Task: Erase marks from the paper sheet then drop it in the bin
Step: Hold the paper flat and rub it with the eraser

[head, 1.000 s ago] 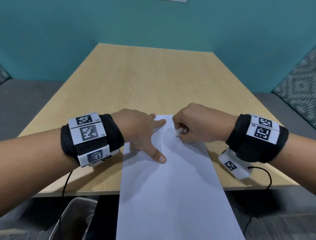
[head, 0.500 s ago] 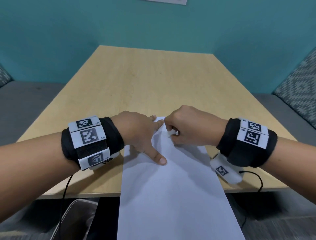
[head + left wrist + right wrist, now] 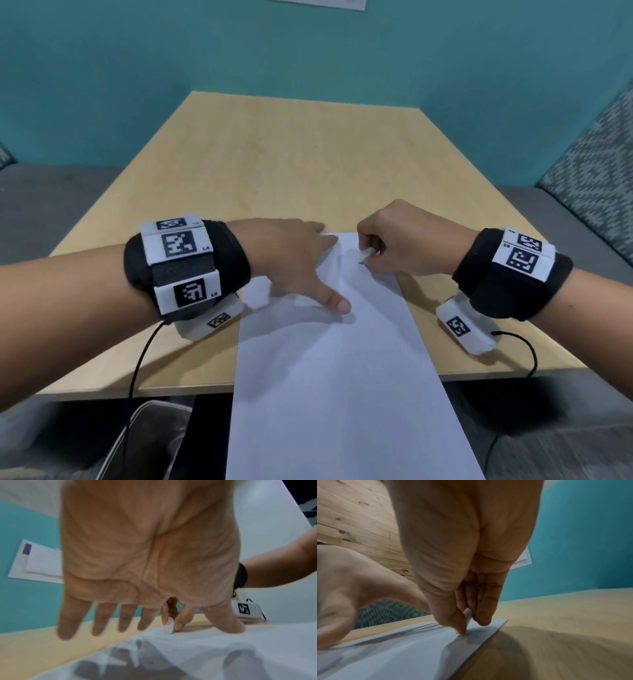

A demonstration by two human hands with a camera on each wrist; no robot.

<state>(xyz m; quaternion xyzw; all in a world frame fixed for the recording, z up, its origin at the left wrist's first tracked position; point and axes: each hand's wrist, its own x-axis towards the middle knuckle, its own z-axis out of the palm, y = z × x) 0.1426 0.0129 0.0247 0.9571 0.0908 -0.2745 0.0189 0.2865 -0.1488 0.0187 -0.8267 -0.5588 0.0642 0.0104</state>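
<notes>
Paper sheet [image 3: 329, 359]: white, flat on the table [image 3: 291, 164], far end near the table's middle, near end overhanging the near edge. Small dark mark [image 3: 361, 263] close to the far right corner.
Eraser [image 3: 365, 254]: small, white, pinched between thumb and fingers of the right hand [image 3: 407, 240], tip at the sheet.
Left hand [image 3: 291, 260]: spread wide, fingers straight, pressing the sheet's far left part.
Bin [image 3: 147, 442]: below the table's near edge, left of the sheet; partly visible.
Wall [image 3: 308, 51]: teal, beyond the table.
</notes>
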